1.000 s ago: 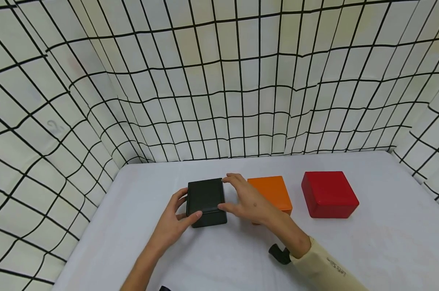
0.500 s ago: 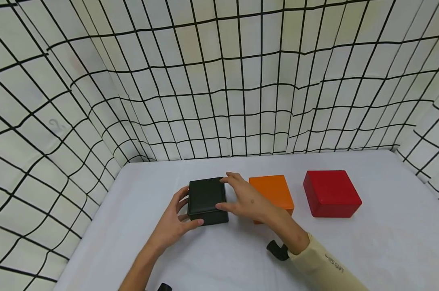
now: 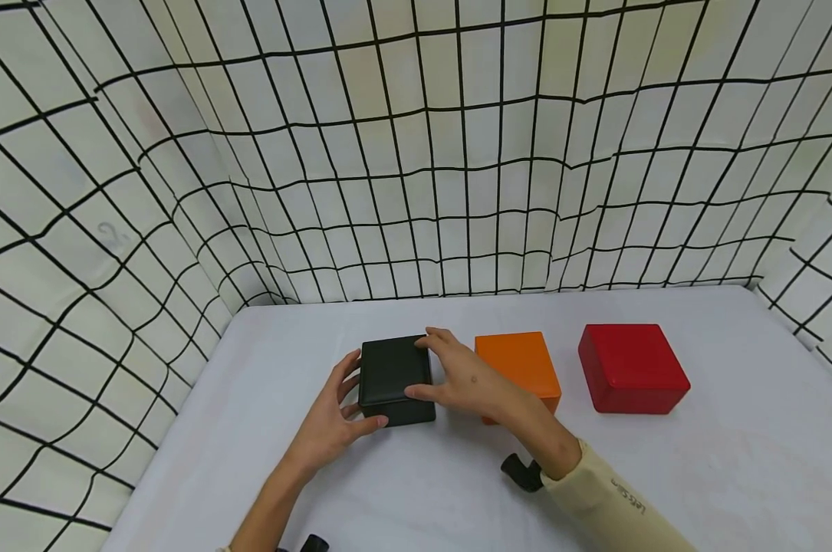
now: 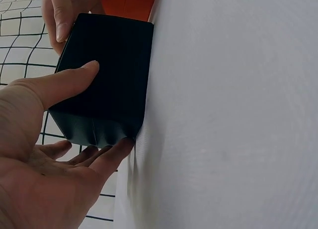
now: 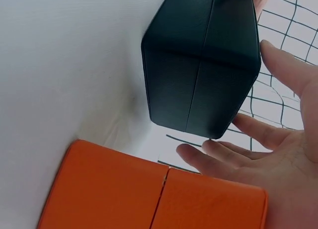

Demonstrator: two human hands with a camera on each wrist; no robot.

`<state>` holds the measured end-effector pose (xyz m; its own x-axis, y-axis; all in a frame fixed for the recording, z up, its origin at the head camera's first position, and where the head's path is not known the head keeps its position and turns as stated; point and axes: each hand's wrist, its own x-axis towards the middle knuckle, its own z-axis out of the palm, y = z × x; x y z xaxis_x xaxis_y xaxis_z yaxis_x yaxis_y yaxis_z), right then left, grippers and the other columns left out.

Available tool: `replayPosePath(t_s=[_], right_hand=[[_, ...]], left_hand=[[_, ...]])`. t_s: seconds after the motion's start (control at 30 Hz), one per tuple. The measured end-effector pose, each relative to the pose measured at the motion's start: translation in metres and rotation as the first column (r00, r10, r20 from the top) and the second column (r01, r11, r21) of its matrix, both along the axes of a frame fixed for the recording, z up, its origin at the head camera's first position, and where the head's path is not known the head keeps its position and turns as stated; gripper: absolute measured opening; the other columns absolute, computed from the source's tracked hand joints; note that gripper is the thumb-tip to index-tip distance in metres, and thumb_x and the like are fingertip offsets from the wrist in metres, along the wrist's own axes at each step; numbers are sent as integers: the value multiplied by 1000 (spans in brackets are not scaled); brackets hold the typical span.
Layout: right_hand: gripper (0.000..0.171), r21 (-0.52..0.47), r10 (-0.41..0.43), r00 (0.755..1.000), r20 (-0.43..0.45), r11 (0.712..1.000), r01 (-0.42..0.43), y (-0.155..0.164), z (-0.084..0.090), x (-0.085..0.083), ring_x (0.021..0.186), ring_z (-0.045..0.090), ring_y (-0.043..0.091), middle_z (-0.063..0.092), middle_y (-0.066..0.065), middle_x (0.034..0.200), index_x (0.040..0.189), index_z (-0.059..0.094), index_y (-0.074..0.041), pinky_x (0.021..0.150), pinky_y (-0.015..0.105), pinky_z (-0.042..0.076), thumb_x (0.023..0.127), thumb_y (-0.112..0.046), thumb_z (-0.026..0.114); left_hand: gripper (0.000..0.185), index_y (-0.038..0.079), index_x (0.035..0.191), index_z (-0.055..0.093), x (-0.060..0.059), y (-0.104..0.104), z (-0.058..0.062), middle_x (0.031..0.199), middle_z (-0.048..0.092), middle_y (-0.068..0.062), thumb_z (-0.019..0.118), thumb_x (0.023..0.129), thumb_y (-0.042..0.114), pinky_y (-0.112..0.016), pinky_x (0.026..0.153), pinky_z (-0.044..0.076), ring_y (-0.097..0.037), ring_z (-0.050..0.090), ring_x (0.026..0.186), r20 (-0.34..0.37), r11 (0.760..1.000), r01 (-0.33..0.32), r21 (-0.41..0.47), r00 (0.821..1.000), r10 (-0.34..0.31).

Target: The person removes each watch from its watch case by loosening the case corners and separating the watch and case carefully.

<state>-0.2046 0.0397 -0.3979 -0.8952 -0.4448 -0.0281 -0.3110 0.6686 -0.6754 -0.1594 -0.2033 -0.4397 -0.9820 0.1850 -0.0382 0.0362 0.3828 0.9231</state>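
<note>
Holding the black box point(image 3: 396, 379) from both sides, I have my left hand point(image 3: 333, 420) on its near left corner, thumb on the front edge and fingers curled along the left wall, and my right hand point(image 3: 465, 377) spread over its right side, thumb at the near edge and fingertips at the far top corner. Both hands grip it loosely, fingers half bent. It sits on the white counter point(image 3: 664, 475), leftmost in the row, just beside the orange box point(image 3: 519, 364). Its lid looks fully down, so I judge the grasp made and any opening or lifting not yet begun. I count three boxes: one black, one orange, one red box point(image 3: 632, 368), all with lids down.
</note>
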Motion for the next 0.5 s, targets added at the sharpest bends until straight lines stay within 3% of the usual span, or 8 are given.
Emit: replayPosePath(t_s=[0.3,0.5], right_hand=[[90,-12,65,998,8,998,-65,-1,-1,-1,149,46,36,26,10,173,154,45,-16,120,54,44,81,-45,89],[94,-17,108,994,-17,994,-108,-1,-4,-3,144,50,37,25,15,172,152,45,-13,118,51,46,75,-37,95]], left_hand=[[111,25,167,17,-1,1,-1,174,18,-8,87,82,6,-51,117,46,-36,29,159,-14,1000,7,-16,1000,-7],[115,23,168,14,-2,1,-2,174,19,-11,88,82,8,-52,113,50,-38,32,158,-25,999,0,-41,1000,-1]])
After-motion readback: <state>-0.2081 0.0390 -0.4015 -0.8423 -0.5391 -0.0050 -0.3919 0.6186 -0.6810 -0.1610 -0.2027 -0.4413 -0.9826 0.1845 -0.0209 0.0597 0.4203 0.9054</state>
